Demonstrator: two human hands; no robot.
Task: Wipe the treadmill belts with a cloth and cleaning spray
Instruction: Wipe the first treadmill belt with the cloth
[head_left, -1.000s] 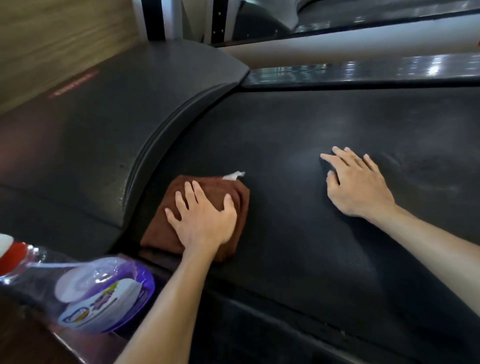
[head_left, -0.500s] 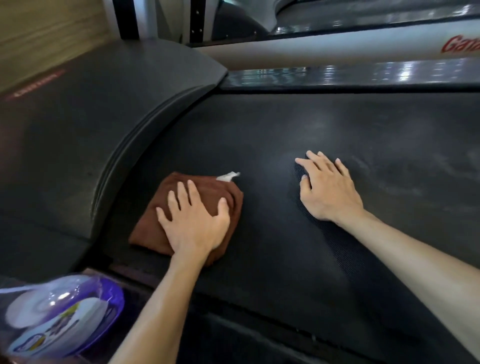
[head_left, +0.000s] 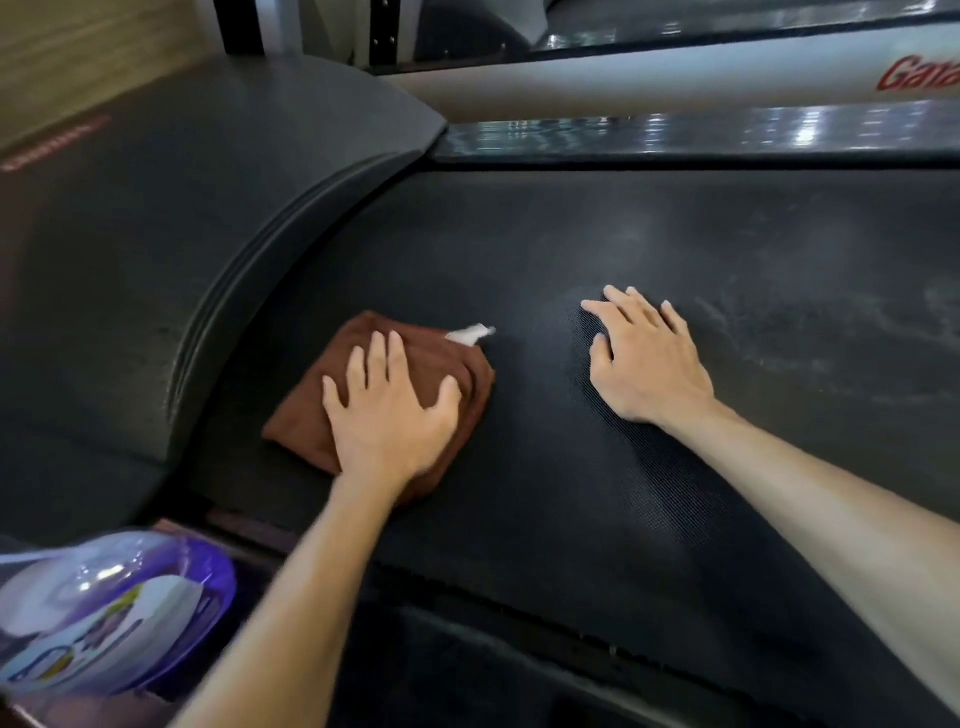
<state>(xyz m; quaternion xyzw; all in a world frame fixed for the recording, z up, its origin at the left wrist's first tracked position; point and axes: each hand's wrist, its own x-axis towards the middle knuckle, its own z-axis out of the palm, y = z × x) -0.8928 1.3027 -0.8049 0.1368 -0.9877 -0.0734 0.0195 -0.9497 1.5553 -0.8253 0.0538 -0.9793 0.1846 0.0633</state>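
Brown folded cloth (head_left: 415, 374) is pressed flat onto the black treadmill belt (head_left: 675, 249) by the left hand (head_left: 389, 421), fingers spread wide. At three o'clock from it, the right hand (head_left: 649, 358) is laid flat on the belt, fingers straight. A purple spray bottle (head_left: 109, 608) lies at seven o'clock, blurred.

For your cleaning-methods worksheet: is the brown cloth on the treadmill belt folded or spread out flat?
Folded. The brown cloth shows stacked layers along its right edge under the left hand.
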